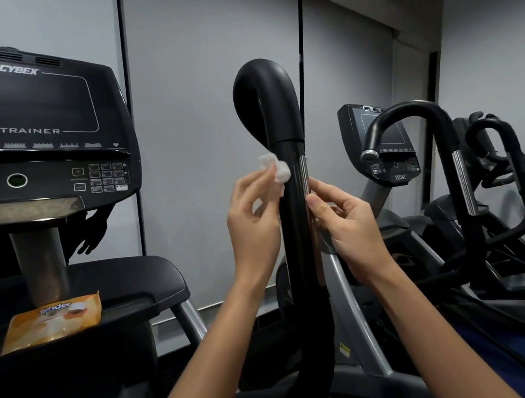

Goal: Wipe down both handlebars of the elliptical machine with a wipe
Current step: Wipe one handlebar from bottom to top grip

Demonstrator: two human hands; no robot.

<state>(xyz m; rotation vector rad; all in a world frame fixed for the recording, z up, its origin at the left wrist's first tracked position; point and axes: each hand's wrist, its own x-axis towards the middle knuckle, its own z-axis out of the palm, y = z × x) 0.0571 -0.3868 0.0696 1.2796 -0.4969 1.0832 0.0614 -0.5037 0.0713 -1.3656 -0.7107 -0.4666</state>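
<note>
A black handlebar [297, 238] with a curved top stands upright in the middle of the view. My left hand [254, 221] pinches a crumpled white wipe [275, 169] against the bar's left side, just below the curved grip. On the bar's right side my right hand [348, 222] has its fingers curled, with the fingertips touching the bar by its metal sensor strip [303, 174]. Whether the wipe reaches round the back to that hand is hidden by the bar.
The Cybex Arc Trainer console [24, 134] fills the left. An orange pack of wipes [54, 320] lies on the tray [149, 280] below it. Other machines with black handlebars [443, 147] stand to the right, and grey blinds [203, 104] hang behind.
</note>
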